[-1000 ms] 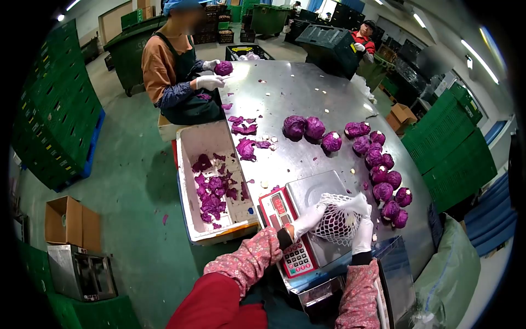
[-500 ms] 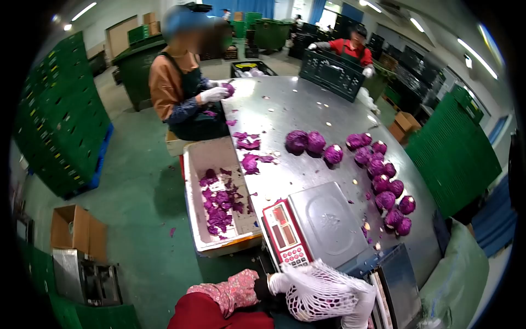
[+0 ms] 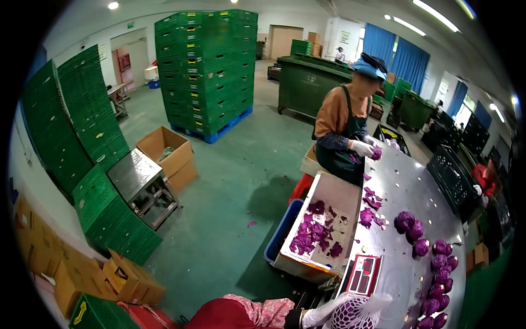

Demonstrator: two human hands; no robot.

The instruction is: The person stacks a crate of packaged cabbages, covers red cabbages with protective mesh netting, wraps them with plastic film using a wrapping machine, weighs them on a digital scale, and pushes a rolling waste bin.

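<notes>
At the bottom edge, my left hand (image 3: pixel 318 316), in a white glove, grips a white mesh net bag (image 3: pixel 357 318) from its left side. Purple cabbage shows through the holes of the net. On the net's right side is a pale, blurred shape; I cannot make out whether it is my right glove or bunched netting. Right behind the bag are a digital scale's red and white panel (image 3: pixel 362 275) and its grey weighing plate (image 3: pixel 395 288). Several trimmed red cabbages (image 3: pixel 438 263) lie on the steel table (image 3: pixel 392 189) to the right.
A white bin (image 3: pixel 285 256) with purple leaf scraps stands left of the table. A person in a brown top (image 3: pixel 331 112) holds a cabbage across it. Another person in red (image 3: pixel 483 175) is beside a black crate (image 3: pixel 448 174). Stacked green crates (image 3: pixel 205 77) and cardboard boxes (image 3: pixel 170 159) stand left.
My view has swung left, so the table and scale now sit farther right. The net bag is still at my hands, near the bottom edge. The person in red has lowered beside the black crate.
</notes>
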